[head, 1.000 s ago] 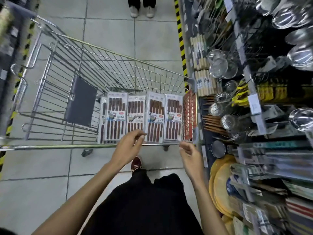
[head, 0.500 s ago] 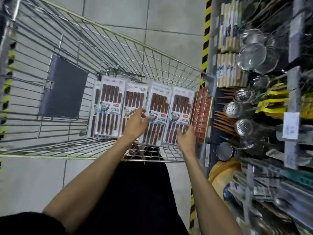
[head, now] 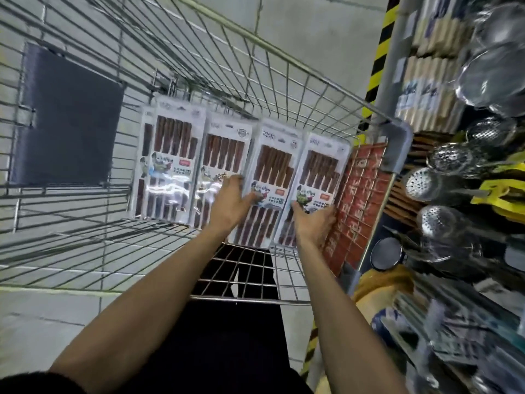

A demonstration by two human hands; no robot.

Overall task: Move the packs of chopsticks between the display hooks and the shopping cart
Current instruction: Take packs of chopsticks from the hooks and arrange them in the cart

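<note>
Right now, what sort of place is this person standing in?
Most likely a shop's kitchenware aisle: a wire shopping cart holding packs of chopsticks, beside hanging metal strainers.

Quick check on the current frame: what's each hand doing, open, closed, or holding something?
Left hand: grips the left edge of the second pack from the right.
Right hand: grips the rightmost pack by its lower right edge.

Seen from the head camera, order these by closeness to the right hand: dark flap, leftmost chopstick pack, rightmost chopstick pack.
1. Rightmost chopstick pack: gripped by the right hand.
2. Leftmost chopstick pack: row's far end.
3. Dark flap: cart's left side.
</note>
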